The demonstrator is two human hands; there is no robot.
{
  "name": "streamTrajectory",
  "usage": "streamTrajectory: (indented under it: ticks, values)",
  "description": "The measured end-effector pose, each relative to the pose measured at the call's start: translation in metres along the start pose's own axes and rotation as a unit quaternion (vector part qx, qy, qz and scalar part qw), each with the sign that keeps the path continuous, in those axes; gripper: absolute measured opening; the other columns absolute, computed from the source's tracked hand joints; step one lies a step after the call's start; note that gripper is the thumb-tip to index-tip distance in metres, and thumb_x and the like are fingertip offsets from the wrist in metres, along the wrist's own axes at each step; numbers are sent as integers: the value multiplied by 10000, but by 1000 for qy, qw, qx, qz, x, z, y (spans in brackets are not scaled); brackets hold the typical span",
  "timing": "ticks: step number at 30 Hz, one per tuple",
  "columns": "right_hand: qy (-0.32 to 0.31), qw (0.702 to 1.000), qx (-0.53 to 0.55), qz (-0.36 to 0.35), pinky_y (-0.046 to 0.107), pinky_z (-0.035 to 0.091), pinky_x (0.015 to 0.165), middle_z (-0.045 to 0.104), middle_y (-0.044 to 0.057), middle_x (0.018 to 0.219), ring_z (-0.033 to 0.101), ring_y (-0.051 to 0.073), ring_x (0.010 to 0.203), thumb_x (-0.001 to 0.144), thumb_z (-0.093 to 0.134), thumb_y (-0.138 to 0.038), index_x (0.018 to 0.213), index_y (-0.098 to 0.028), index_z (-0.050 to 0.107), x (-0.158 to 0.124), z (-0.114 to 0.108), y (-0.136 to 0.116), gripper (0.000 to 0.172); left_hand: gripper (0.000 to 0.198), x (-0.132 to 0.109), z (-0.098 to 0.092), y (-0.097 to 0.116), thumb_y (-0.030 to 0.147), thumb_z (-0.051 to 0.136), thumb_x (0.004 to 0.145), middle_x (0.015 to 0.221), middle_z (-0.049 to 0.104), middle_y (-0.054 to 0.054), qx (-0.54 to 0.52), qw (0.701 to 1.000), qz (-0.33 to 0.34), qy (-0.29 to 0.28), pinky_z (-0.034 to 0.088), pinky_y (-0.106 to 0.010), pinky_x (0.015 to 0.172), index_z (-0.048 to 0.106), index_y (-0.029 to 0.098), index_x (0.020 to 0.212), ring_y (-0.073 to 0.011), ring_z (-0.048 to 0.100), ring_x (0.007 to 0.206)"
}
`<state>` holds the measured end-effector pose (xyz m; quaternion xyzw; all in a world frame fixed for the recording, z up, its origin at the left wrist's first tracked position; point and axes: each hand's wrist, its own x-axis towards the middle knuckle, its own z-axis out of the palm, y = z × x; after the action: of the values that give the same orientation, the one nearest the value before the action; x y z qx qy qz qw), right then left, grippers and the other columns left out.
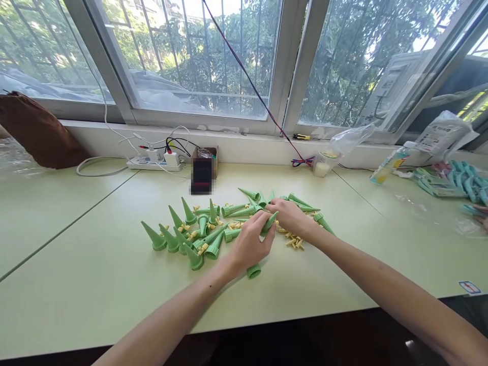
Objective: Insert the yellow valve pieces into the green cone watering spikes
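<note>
Green cones (153, 237): head view; spread over the middle of the table (95, 284); we count at least seven standing upright at the left, with many more lying on their sides and overlapping, so we give no full total.
Held cone (270, 223): one, in the left hand, its narrow tip pointing up and to the right.
Left hand (248, 242): one; we see thumb and fingers pinching the held cone.
Right hand (288, 215): one, reaching among the cones just beyond the held one; fingers bent, their tips hidden, so we cannot tell whether they pinch anything.
Stray cone (253, 272): one, lying near the left wrist on our side of the heap, open end towards us.
Yellow pieces (293, 241): many, small; one loose cluster near the right forearm, others scattered among the cones; too crowded for us to count.
Power strip (147, 164): one, plugs and cables attached, by the window wall.
Cardboard box (215, 160): one, small, behind one blurred dark panel (201, 178).
Bottle (387, 169): one, tilted, towards the right.
Brown bag (40, 134): one, far left.
</note>
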<state>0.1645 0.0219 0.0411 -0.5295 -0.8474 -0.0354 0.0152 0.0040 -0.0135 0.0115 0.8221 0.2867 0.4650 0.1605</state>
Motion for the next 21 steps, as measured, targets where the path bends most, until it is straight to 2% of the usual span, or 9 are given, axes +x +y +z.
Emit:
streamTrajectory:
  ticks: [6, 13, 16, 18, 21]
  values:
    - [-46, 999, 12, 14, 239, 283, 545, 585, 85, 903, 537, 149, 706, 864, 530, -79, 845, -147, 592, 6, -3, -11, 94, 58, 0, 0, 0, 146, 497, 897, 870, 611, -41, -14, 1000, -2, 3, 430, -266, 688, 503, 201, 878, -154, 559, 765]
    - [-20, 1000, 2, 1, 244, 295, 536, 575, 71, 877, 530, 156, 692, 844, 536, -63, 857, -159, 565, 5, 1, -6, 101, 51, 0, 1, 1, 153, 490, 903, 868, 597, -35, -17, 1000, -7, 4, 424, -257, 693, 501, 199, 884, -146, 547, 764]
    - [29, 1000, -3, 8, 255, 340, 566, 568, 85, 918, 537, 174, 726, 876, 462, -44, 909, -158, 553, 0, 0, -3, 149, 76, 0, 0, 1, 168, 491, 906, 807, 567, -18, -6, 999, -27, 23, 416, -257, 674, 487, 197, 835, -136, 512, 712]
    - [143, 987, 59, 32, 257, 391, 609, 560, 84, 939, 537, 168, 720, 939, 404, -98, 954, -165, 542, -5, 0, -3, 154, 106, 1, -1, 1, 184, 491, 909, 767, 542, -8, 1, 998, -44, 38, 409, -258, 652, 479, 197, 805, -132, 484, 678]
    - [282, 941, 183, 22, 267, 454, 697, 547, 98, 1027, 559, 168, 787, 993, 368, -214, 1007, -182, 522, -13, 7, -6, 158, 77, 3, -4, -1, 210, 497, 915, 766, 546, -6, 1, 997, -66, 50, 419, -261, 648, 512, 195, 841, -132, 489, 675]
